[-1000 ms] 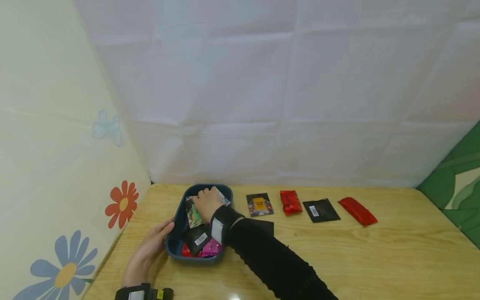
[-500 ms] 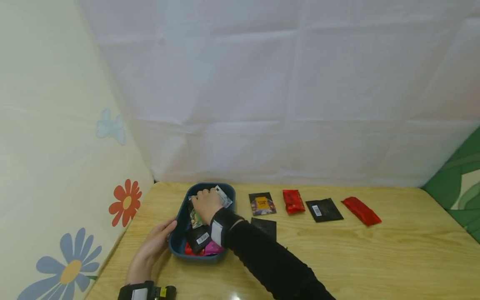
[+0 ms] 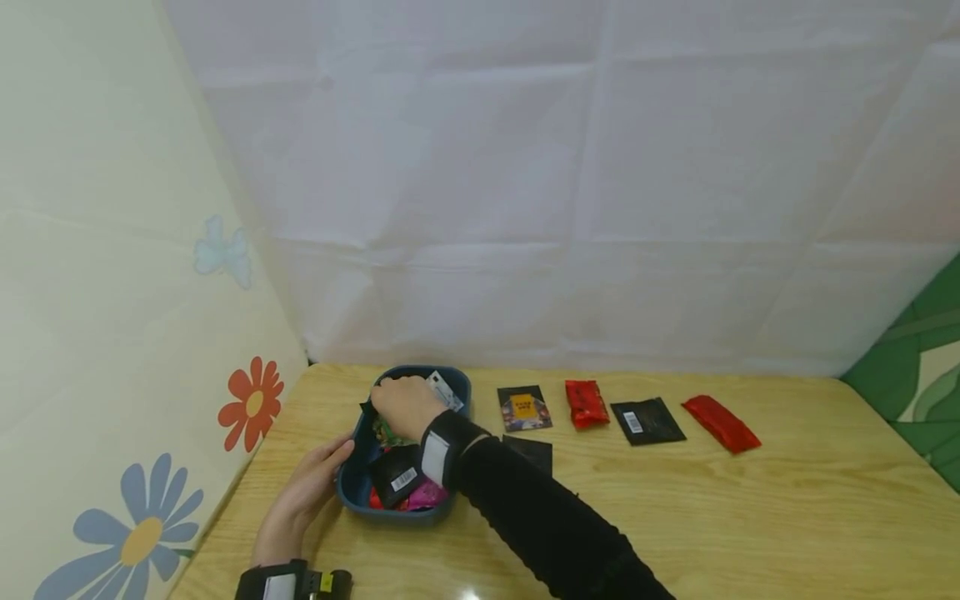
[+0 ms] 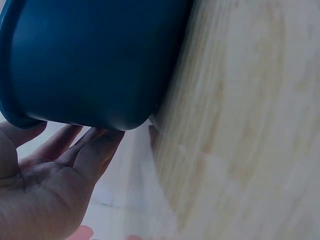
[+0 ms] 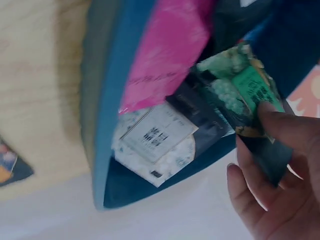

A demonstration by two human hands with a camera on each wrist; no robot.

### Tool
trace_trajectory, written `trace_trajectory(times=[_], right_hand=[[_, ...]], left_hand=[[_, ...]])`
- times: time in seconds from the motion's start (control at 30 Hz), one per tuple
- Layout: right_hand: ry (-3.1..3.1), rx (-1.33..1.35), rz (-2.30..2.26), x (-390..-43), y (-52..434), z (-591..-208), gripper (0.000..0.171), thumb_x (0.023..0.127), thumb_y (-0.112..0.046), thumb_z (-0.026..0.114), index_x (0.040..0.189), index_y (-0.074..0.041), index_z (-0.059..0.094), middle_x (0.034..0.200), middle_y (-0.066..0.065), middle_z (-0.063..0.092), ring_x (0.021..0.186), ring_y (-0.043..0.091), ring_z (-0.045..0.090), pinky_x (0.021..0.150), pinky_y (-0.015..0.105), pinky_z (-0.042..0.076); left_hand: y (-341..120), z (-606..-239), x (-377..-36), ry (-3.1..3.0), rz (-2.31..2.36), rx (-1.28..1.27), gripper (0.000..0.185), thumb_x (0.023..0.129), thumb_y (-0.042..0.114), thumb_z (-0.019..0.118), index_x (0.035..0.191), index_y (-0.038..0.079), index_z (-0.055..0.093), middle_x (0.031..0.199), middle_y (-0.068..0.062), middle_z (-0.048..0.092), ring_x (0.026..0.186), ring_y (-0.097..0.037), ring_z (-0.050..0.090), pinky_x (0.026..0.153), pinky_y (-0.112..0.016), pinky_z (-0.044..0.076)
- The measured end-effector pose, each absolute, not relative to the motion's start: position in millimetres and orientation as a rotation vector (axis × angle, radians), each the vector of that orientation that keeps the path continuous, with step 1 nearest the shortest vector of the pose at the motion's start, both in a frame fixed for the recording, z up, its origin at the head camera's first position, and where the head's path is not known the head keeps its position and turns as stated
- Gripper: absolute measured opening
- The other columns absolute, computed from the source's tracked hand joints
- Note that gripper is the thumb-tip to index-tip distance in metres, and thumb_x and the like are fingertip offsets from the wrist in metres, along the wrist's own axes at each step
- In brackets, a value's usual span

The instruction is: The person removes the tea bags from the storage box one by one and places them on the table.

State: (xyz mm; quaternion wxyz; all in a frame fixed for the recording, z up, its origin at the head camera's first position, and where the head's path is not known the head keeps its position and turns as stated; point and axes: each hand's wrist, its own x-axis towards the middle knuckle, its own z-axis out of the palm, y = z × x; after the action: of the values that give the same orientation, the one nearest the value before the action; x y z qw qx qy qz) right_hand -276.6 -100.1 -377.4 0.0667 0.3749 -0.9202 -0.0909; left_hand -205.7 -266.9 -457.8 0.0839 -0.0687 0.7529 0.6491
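Note:
A dark blue plastic basin [image 3: 408, 517] holds several flat sachets at the table's left end. My left hand [image 3: 311, 479] rests its straight fingers against the basin's left wall; in the left wrist view the fingertips [image 4: 102, 145] touch the blue side. Over the basin, my right hand [image 3: 407, 408] pinches a black sachet with a green label [image 5: 252, 90] between thumb and fingers. Below it lie a white patterned sachet [image 5: 157, 142] and a pink packet [image 5: 167, 55]. A black sachet with a barcode [image 3: 395, 475] is nearer the front, over a red packet [image 3: 377, 498].
Right of the basin lie a black sachet with a yellow label [image 3: 523, 408], a red packet [image 3: 587, 404], a black barcoded sachet [image 3: 648, 421] and another red packet [image 3: 722, 423] in a row. A plain black sachet [image 3: 532, 452] sits partly behind the right sleeve. A white cloth [image 3: 570, 208] hangs behind.
My right hand has shifted slightly left inside the basin and now lifts the green-labelled sachet, whose corner stands out near the left rim. My left hand stays at the basin's wall.

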Motion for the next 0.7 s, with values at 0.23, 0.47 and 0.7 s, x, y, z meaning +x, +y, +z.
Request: trace_trajectory(times=[0.23,0.47,0.7], right_hand=[[-2.877,1.122,-0.077,-275,-97,-370,0.004,0.09,-0.016,0.073,0.092,-0.019,0.073,0.092,-0.002,0.072,0.087,0.015,0.066,0.076,0.032,0.055],[-2.895,1.173,0.061,-271,-86,-365,0.003,0.088,-0.014,0.074,0.091,-0.016,0.073,0.081,-0.005,0.067,0.074,0.01,0.061,0.069,0.028,0.053],[-2.82,1.186,0.15,-258,-73,-362,0.024,0.095,-0.025,0.068,0.117,-0.015,0.071,0.097,-0.003,0.073,0.075,0.009,0.065,0.067,0.027,0.055]], left_hand=[[-267,-456,-206,2.232,1.941,-0.208,0.057,0.106,0.03,0.047,0.147,-0.008,0.038,0.149,-0.029,0.039,0.133,-0.038,0.044,0.107,-0.054,0.038],[-266,-454,-207,2.224,1.933,-0.192,0.058,0.106,0.032,0.046,0.148,-0.008,0.037,0.15,-0.03,0.037,0.134,-0.04,0.041,0.108,-0.056,0.036],[-266,-453,-205,2.226,1.942,-0.196,0.056,0.107,0.03,0.045,0.148,-0.008,0.038,0.15,-0.029,0.039,0.135,-0.04,0.042,0.107,-0.055,0.038]])
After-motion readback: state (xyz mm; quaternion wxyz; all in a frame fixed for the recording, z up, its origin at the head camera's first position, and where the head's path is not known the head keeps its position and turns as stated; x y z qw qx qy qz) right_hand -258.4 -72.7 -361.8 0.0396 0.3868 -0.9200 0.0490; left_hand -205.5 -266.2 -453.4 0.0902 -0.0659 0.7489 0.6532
